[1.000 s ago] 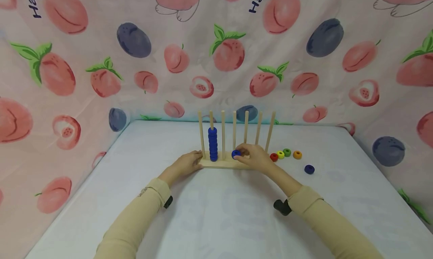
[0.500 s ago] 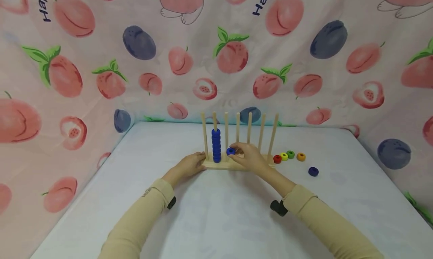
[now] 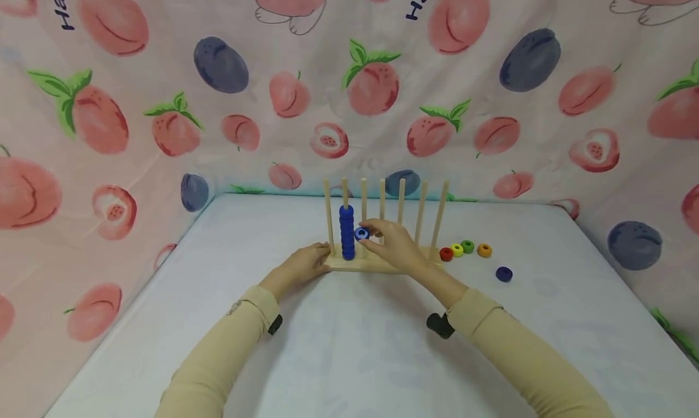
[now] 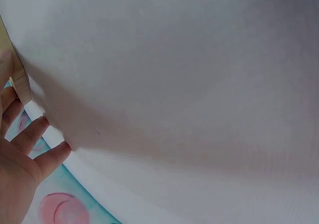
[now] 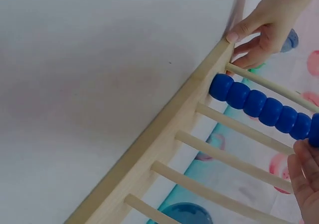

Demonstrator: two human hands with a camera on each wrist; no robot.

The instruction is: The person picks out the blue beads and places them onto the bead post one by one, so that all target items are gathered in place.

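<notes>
A wooden peg rack with several upright rods stands on the white table. My left hand grips its left end; in the right wrist view the thumb of that left hand lies at the base's front edge and the fingers bend behind. On the second rod from the left sits a stack of blue beads. My right hand pinches a single blue bead between thumb and fingers, just right of that stack and raised above the base. In the right wrist view the right hand shows partly at the edge.
Right of the rack lie a red bead, a yellow bead, a green bead and an orange bead. A dark blue bead lies nearer. Behind the table hangs a fruit-print cloth.
My right hand has carried the pinched blue bead left and upward along the rack, toward the blue stack. The left hand has kept its grip on the rack's end.
</notes>
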